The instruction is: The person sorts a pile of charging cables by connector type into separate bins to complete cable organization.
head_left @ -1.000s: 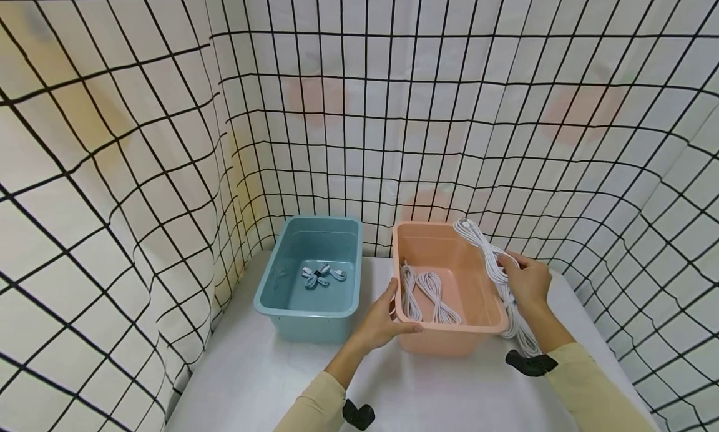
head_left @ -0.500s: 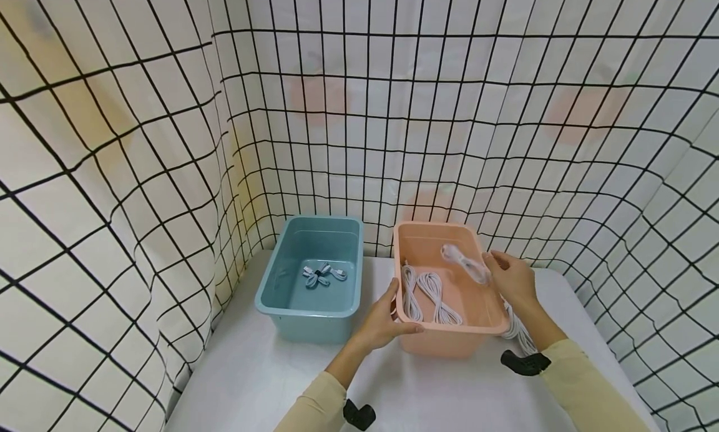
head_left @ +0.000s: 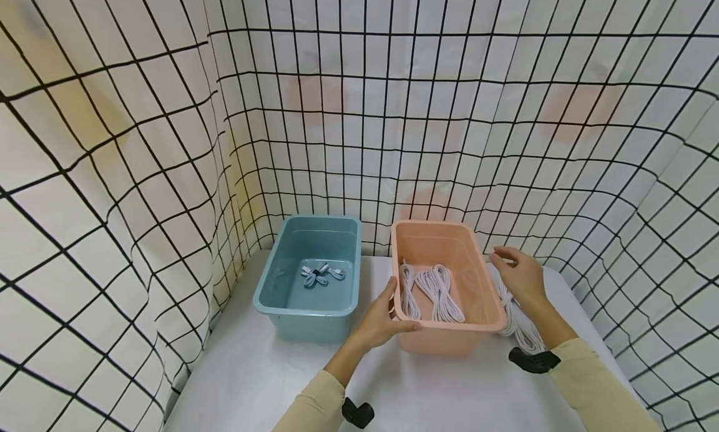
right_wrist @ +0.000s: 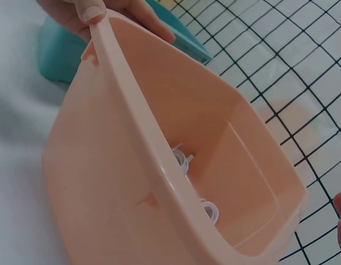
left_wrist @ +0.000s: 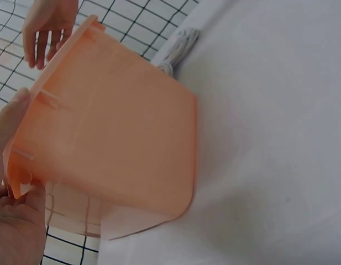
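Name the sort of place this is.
Likely a small work booth, perhaps for sorting: black mesh rises around a white tabletop, where a blue bin and a peach bin hold bundled cables.

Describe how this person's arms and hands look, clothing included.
The left sleeve and right sleeve are plain pale beige, with a small, chunky black device beside the end of each. The left hand and right hand are bare, without gloves.
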Available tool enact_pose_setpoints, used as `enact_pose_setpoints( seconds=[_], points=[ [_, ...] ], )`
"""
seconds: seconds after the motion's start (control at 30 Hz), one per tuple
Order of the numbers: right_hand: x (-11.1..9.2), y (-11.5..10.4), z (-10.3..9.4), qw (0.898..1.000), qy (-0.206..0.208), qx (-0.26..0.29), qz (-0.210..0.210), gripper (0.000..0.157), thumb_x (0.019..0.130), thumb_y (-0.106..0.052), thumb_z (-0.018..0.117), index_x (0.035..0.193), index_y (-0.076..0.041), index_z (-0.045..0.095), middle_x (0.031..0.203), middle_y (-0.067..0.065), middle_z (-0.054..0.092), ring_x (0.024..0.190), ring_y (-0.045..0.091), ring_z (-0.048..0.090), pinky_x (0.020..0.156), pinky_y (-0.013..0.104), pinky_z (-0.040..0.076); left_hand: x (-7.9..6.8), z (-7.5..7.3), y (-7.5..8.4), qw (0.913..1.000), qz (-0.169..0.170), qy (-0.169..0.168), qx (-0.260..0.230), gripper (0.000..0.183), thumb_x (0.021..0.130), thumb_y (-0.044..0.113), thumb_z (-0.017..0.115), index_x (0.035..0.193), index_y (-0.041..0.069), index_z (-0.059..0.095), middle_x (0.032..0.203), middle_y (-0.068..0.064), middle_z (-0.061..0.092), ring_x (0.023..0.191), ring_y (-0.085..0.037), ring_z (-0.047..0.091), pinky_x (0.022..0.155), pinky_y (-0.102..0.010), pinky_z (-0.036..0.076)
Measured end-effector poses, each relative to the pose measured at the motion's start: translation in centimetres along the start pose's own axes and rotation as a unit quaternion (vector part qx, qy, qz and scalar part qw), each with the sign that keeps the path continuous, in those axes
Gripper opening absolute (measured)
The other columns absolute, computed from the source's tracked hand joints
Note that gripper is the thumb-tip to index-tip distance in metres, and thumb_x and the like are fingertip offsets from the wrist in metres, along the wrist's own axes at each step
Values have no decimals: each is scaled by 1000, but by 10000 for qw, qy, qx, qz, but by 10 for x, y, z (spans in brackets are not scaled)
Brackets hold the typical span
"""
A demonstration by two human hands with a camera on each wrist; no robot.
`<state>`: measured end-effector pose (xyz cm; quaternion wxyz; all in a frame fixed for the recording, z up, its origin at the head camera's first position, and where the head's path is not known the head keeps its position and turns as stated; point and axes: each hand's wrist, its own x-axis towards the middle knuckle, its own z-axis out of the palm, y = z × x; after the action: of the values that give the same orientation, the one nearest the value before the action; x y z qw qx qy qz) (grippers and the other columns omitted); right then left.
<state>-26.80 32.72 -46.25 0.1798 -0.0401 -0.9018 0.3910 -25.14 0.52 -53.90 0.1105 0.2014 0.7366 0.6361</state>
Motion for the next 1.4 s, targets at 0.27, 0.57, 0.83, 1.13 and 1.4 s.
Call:
enact_pose_setpoints(
  seconds=[0.27, 0.57, 0.83, 1.13, 1.4],
  points=[
    [-3, 7, -8, 9997, -186, -130, 131, 54, 107, -37, 57, 145, 1, 57, 139, 24, 60, 123, 47, 57, 86, 53, 55, 1, -1, 0, 10000, 63, -5, 39, 119, 81, 22, 92, 167, 11, 9, 171, -9, 13, 150, -33, 32, 113, -41, 39],
    [-4, 16, -16, 9994, -196, -183, 231, 58, 106, -42, 58, 146, 0, 56, 141, 24, 59, 122, 45, 58, 89, 57, 54, 2, 0, -2, 10000, 91, 3, 13, 120, 81, 20, 92, 167, 10, 10, 171, -9, 15, 149, -35, 33, 112, -41, 39],
    [-7, 24, -23, 9995, -183, -146, 209, 57, 105, -41, 60, 146, 0, 57, 140, 24, 59, 122, 45, 58, 90, 55, 53, 2, 1, -2, 9999, 165, 6, 19, 118, 82, 19, 91, 167, 9, 10, 171, -11, 16, 148, -35, 35, 112, -44, 40],
    [-11, 44, -26, 9998, -105, -31, 175, 57, 104, -39, 64, 144, 2, 57, 137, 26, 60, 119, 46, 60, 73, 14, 47, 2, 0, -2, 9999, 141, -20, -19, 119, 81, 20, 92, 167, 8, 9, 171, -11, 15, 148, -39, 33, 112, -46, 40],
    [-20, 65, -30, 9983, -332, 179, 435, 62, 104, -41, 64, 147, 2, 54, 140, 25, 58, 122, 43, 56, 76, 15, 46, 2, 0, -4, 9999, 110, -22, -16, 120, 81, 21, 92, 167, 9, 9, 171, -11, 15, 148, -38, 34, 112, -47, 40]
  ],
)
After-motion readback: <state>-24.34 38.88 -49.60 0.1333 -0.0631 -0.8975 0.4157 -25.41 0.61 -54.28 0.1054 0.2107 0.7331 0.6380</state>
